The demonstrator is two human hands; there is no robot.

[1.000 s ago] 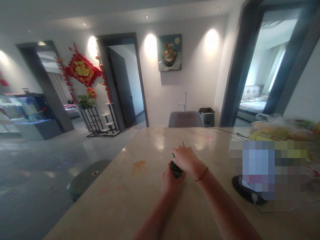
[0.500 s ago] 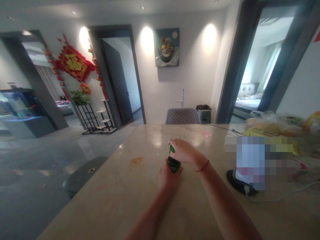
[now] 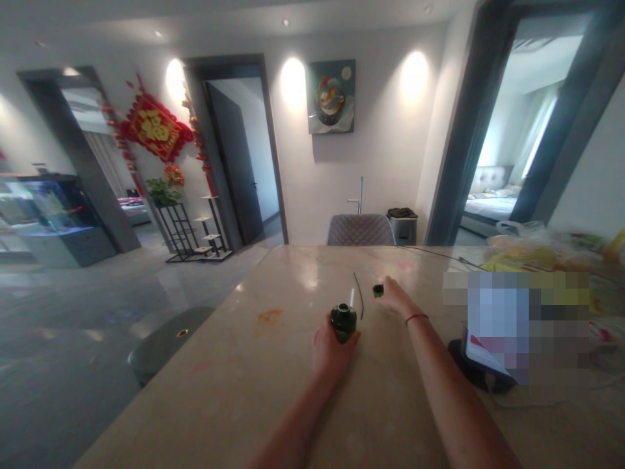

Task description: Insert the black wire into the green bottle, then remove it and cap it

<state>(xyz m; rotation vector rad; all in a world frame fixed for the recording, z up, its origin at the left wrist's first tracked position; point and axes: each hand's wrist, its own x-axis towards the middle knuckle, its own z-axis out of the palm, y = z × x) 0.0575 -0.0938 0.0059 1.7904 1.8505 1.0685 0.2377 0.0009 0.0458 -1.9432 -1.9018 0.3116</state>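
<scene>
My left hand (image 3: 331, 352) is wrapped around a small dark green bottle (image 3: 343, 324), which stands upright on the table with its round mouth uncovered. To the right, my right hand (image 3: 393, 298) pinches a small green cap (image 3: 378, 291), its dark hollow side partly showing. The cap is apart from the bottle. Just behind the bottle lies or leans a short white stick (image 3: 352, 298); I cannot tell which. Beside it is a thin, dark, slightly bent strip (image 3: 359, 294) on the table.
The pale stone table (image 3: 234, 397) carries an orange stain on the left. A phone on a round black stand (image 3: 488, 368) is at the right, partly blurred out, with plastic bags (image 3: 532, 244) behind. A grey chair (image 3: 360, 230) stands beyond the far edge, a green stool (image 3: 166, 335) at the left.
My right hand has lifted the cap off the bottle and moved right, baring the bottle's mouth. The white stick and dark strip, covered before, now show. My left hand stays on the bottle.
</scene>
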